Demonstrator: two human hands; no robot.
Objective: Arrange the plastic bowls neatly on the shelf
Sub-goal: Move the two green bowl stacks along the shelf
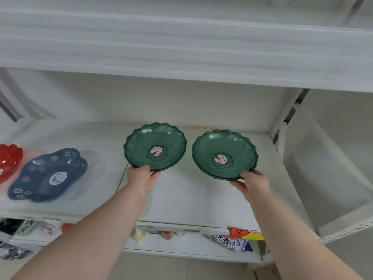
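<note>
here, a blue flower-print bowl [47,174] and red bowl [9,160] lie left on the white shelf [181,199]; left hand [141,176] grips the left green bowl [155,146], right hand [253,182] the right green bowl [225,154], each pinched at its near rim.

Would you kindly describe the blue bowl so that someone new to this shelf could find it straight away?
Start at the white shelf where both hands hold green bowls, then look left of the left hand. The blue bowl lies there, between a red bowl at the frame's edge and the green bowl. It alone is dark blue with white flower prints and a lobed, non-round outline.
</note>
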